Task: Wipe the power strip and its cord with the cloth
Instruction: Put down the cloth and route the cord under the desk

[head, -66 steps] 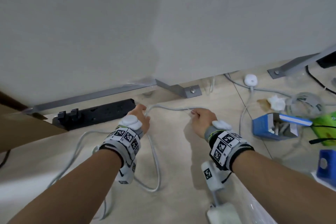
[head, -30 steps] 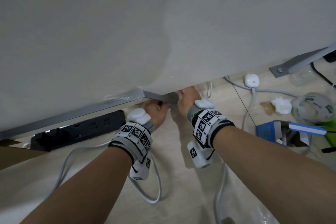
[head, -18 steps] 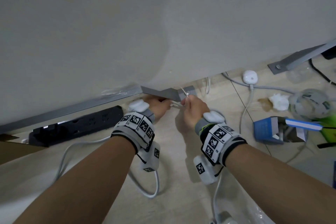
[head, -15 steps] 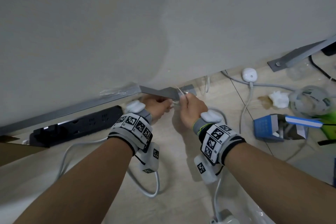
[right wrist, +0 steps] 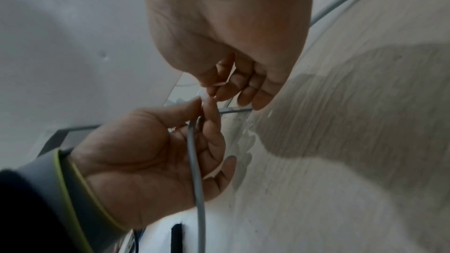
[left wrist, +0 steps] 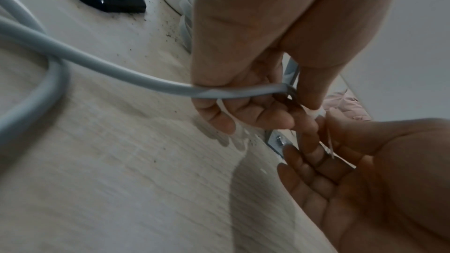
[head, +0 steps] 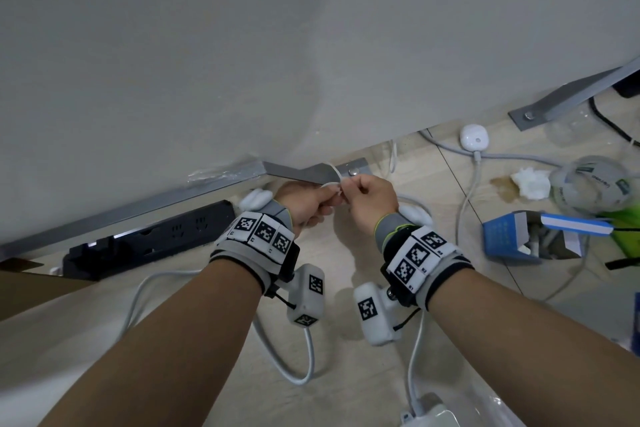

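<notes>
Both hands sit just in front of the grey metal bracket at the foot of the white panel; that bracket is the ref point here. L hand has its fingers curled round the grey cord, which is bent into a tight fold at its fingertips; R hand pinches a thin white strip, prob. a cable tie or twist tie, betw. thumb and forefinger, other fingers curled in; strip arcs up toward the bracket's edge. Black power strip lies on the floor to the left of the bracket, along the panel's base rail; cord loops over the floor nearer the person than the bracket. No cloth clearly in view; a crumpled white wad lies on the floor well right of the bracket, can't tell what it is.

Judgement: wiping hasn't started; this looks like freeing or fastening the cord first.

Risks: strip is thin and slick, so a pinch that light could slip and let it spring away; the cord is kinked hard at the fold, so pulling more may stress the sheath; tugging the cord could drag the power strip; bracket edge is close to the knuckles; dark grit on the floor near the bracket could get onto the cord.
</notes>
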`<state>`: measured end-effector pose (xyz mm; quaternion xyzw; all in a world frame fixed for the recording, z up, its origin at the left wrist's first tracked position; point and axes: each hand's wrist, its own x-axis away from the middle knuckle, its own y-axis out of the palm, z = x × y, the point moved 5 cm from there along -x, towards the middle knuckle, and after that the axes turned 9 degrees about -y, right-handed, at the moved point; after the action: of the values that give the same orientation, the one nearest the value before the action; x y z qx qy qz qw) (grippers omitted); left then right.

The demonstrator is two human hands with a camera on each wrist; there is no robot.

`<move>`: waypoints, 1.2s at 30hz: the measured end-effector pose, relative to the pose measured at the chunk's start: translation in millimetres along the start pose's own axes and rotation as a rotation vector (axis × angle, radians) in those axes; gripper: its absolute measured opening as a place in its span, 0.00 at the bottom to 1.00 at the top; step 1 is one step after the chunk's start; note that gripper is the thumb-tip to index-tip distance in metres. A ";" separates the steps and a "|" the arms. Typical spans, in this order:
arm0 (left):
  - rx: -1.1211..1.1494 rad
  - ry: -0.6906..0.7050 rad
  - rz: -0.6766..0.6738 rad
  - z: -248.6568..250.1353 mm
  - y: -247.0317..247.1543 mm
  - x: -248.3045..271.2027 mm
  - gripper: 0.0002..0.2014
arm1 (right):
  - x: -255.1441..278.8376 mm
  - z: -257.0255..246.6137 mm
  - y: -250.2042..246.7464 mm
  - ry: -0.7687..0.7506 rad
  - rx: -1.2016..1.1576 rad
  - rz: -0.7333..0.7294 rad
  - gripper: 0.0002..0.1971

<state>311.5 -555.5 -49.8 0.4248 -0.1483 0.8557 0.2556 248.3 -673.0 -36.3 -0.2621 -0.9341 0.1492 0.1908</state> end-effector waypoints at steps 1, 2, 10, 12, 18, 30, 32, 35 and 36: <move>0.009 -0.001 0.006 -0.5 0.2 -0.8 0.07 | -2.2 0.8 -0.8 0.016 -0.039 -0.002 0.12; 0.016 -0.005 0.014 -0.7 0.4 -1.2 0.08 | -3.9 1.4 -1.6 0.045 -0.089 -0.007 0.13; 0.035 -0.102 0.091 -0.4 1.5 -3.7 0.12 | -8.0 -5.1 -2.7 0.137 -0.344 -0.143 0.13; 0.032 -0.102 0.115 0.2 1.5 -3.2 0.12 | -10.4 -4.1 -2.4 0.177 -0.450 -0.158 0.13; 0.004 -0.056 0.143 1.1 0.3 -4.6 0.10 | -15.2 -9.9 -1.1 0.188 -0.558 -0.122 0.14; -0.017 -0.034 0.148 2.6 1.5 -6.4 0.08 | -15.4 -15.5 0.2 0.064 -0.277 -0.197 0.14; -0.023 -0.042 0.136 3.1 1.9 -6.9 0.09 | -13.8 -19.7 -0.7 0.032 -0.198 -0.230 0.14; -0.009 -0.095 0.115 -0.7 1.5 -10.0 0.12 | -10.6 -25.3 -2.5 0.007 -0.148 -0.226 0.12; 0.005 -0.111 0.103 -2.2 2.1 -10.4 0.12 | -10.0 -25.7 -3.0 0.014 -0.155 -0.195 0.11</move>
<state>314.2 -559.5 -59.5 0.4640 -0.1819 0.8432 0.2015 266.0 -676.3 -15.3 -0.1852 -0.9626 0.0555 0.1900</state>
